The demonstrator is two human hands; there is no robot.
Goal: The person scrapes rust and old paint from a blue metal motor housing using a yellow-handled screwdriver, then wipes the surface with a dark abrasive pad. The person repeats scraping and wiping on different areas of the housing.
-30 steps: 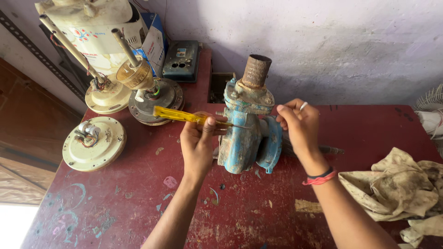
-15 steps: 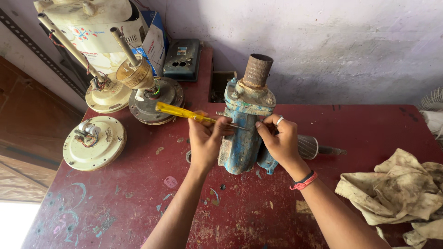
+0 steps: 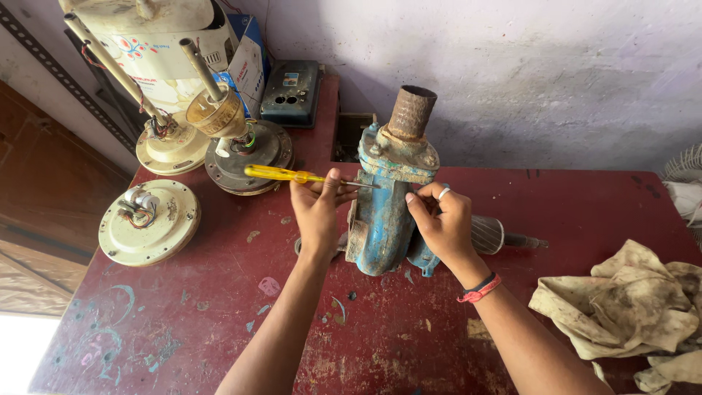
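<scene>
Our left hand (image 3: 316, 208) fingers grip the yellow screwdriver (image 3: 292, 175), tip against the blue pump housing (image 3: 384, 212); our right hand (image 3: 442, 223) fingers clasp the housing upright on the table (image 3: 219, 307), steadying it.

— What do you have behind the bench?
— You face a rough, pale plastered wall (image 3: 526, 73), stained and patchy. Your red table (image 3: 409, 344) is scuffed and paint-flecked; bright light spills in at your near left.

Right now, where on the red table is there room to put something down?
Bare patches: the near left table in front of the cream fan motor, and the stretch between the right hand and the dirty rag. The back left corner is crowded with fan motors.
</scene>
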